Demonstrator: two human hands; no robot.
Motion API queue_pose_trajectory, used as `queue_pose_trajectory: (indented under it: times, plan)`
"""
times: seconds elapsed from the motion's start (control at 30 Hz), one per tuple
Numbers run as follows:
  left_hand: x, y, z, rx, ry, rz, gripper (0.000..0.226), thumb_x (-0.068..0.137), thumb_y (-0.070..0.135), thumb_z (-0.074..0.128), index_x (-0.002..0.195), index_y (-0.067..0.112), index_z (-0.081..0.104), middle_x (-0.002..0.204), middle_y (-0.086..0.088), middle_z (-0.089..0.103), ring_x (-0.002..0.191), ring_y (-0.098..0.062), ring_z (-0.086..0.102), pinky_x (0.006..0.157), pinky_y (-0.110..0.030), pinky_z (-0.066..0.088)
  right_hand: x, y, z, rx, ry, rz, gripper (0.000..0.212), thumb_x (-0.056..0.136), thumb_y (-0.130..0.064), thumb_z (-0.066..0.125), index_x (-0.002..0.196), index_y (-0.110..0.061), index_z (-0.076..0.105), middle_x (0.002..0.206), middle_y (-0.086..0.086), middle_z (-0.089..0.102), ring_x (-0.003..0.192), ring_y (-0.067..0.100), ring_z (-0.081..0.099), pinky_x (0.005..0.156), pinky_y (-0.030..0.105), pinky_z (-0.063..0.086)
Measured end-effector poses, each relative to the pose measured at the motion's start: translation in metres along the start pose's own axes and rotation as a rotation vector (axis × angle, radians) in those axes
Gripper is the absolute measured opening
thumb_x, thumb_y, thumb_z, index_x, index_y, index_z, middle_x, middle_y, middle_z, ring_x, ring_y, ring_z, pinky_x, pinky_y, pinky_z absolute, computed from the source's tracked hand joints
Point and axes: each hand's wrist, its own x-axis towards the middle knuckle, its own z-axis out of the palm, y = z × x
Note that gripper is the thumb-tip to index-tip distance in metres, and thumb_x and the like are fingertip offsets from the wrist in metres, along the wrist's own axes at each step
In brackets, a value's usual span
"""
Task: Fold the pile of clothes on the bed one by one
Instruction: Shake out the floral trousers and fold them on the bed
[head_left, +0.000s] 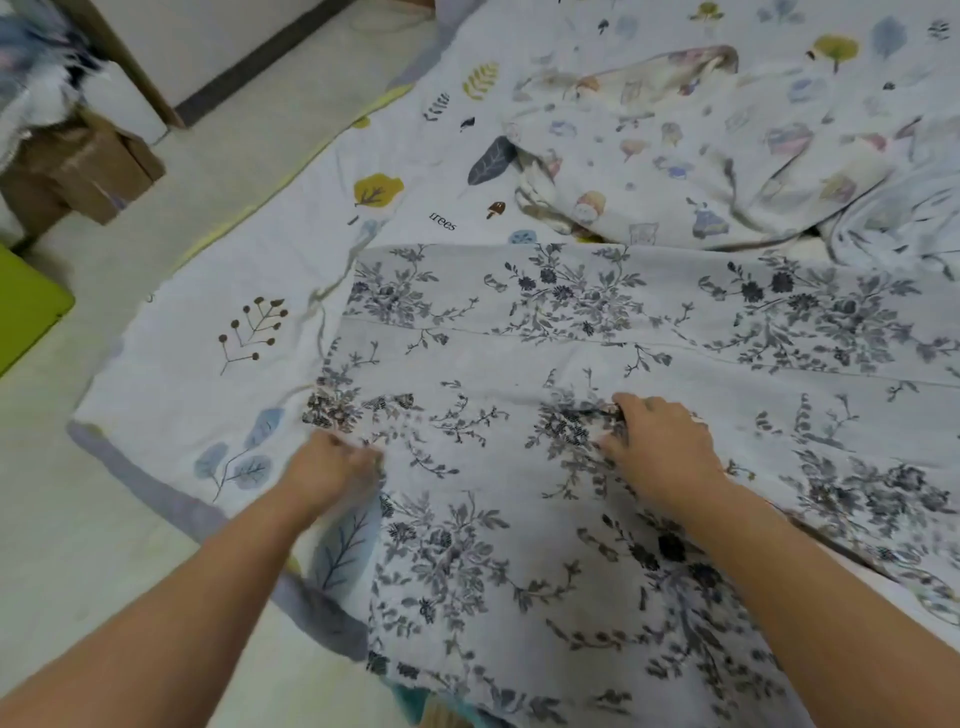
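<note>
A large pale grey garment with a dark floral print (597, 332) lies spread over the bed, reaching from the near edge to the right side. My left hand (332, 467) pinches a bunched fold of it near its left edge. My right hand (657, 436) grips another gathered fold in the middle, fingers curled into the cloth. Behind the garment, a crumpled pale cloth with small pastel cartoon prints (675, 150) lies heaped.
The bed sheet (249, 332) is light blue with leaf and tree prints and a grey border, its corner hanging at the near left. On the floor at the left stand a brown cardboard box (78, 171) and a green object (26, 306).
</note>
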Motion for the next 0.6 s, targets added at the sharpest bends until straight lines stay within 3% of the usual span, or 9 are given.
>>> queue_pose_trajectory:
  times: [0.1, 0.2, 0.27, 0.33, 0.37, 0.5, 0.6]
  plan:
    - [-0.004, -0.02, 0.034, 0.151, -0.086, -0.027, 0.041, 0.091, 0.042, 0.054, 0.062, 0.013, 0.055, 0.06, -0.001, 0.06, 0.059, -0.018, 0.058, 0.059, -0.025, 0.042, 0.004, 0.005, 0.012, 0.016, 0.055, 0.014, 0.043, 0.099, -0.036, 0.034, 0.138, -0.019, 0.034, 0.132, 0.006, 0.049, 0.123, 0.026, 0.04, 0.102, 0.042, 0.034]
    - [-0.006, -0.029, 0.057, 0.019, -0.082, -0.082, 0.037, 0.087, 0.042, 0.061, 0.071, 0.008, 0.058, 0.064, -0.003, 0.064, 0.063, -0.019, 0.06, 0.06, -0.03, 0.045, 0.01, 0.015, 0.018, 0.072, 0.042, 0.064, 0.045, 0.1, -0.036, 0.031, 0.14, -0.016, 0.032, 0.136, 0.008, 0.046, 0.127, 0.027, 0.038, 0.104, 0.041, 0.031]
    - [-0.008, -0.028, 0.064, 0.037, -0.056, -0.086, 0.032, 0.089, 0.036, 0.059, 0.076, 0.01, 0.048, 0.074, -0.005, 0.056, 0.074, -0.023, 0.054, 0.064, -0.031, 0.039, 0.013, 0.02, 0.019, 0.093, 0.012, 0.082, 0.034, 0.1, -0.038, 0.032, 0.117, -0.014, 0.05, 0.118, 0.012, 0.053, 0.11, 0.026, 0.046, 0.093, 0.038, 0.037]
    - [-0.013, -0.026, 0.066, 0.016, 0.018, -0.016, 0.029, 0.094, 0.031, 0.053, 0.074, 0.014, 0.038, 0.072, -0.001, 0.044, 0.07, -0.018, 0.044, 0.06, -0.032, 0.032, 0.013, 0.021, 0.018, 0.123, 0.021, 0.05, 0.032, 0.099, -0.038, 0.036, 0.081, -0.014, 0.047, 0.089, 0.005, 0.053, 0.084, 0.022, 0.047, 0.073, 0.033, 0.038]
    - [-0.017, -0.024, 0.064, -0.024, 0.055, 0.035, 0.029, 0.095, 0.029, 0.05, 0.074, 0.016, 0.035, 0.07, 0.0, 0.041, 0.065, -0.016, 0.041, 0.056, -0.031, 0.029, 0.012, 0.022, 0.018, 0.165, 0.032, 0.029, 0.034, 0.098, -0.038, 0.038, 0.074, -0.014, 0.044, 0.079, 0.003, 0.052, 0.074, 0.02, 0.047, 0.065, 0.032, 0.036]
    - [-0.029, -0.02, 0.034, -0.196, 0.27, 0.2, 0.021, 0.092, 0.024, 0.056, 0.081, 0.018, 0.039, 0.06, -0.002, 0.048, 0.053, -0.014, 0.043, 0.05, -0.028, 0.031, 0.008, 0.021, 0.007, 0.278, 0.044, -0.07, 0.032, 0.095, -0.037, 0.046, 0.07, -0.018, 0.041, 0.059, 0.004, 0.051, 0.054, 0.019, 0.047, 0.048, 0.03, 0.029]
    - [-0.016, -0.021, -0.018, -0.192, 0.52, 0.225, 0.016, 0.087, 0.018, 0.062, 0.09, 0.016, 0.047, 0.056, 0.0, 0.048, 0.055, -0.022, 0.047, 0.054, -0.036, 0.027, 0.01, 0.01, -0.007, 0.226, 0.2, -0.118, 0.035, 0.09, -0.038, 0.054, 0.067, -0.02, 0.035, 0.049, 0.002, 0.045, 0.046, 0.018, 0.043, 0.043, 0.029, 0.025]
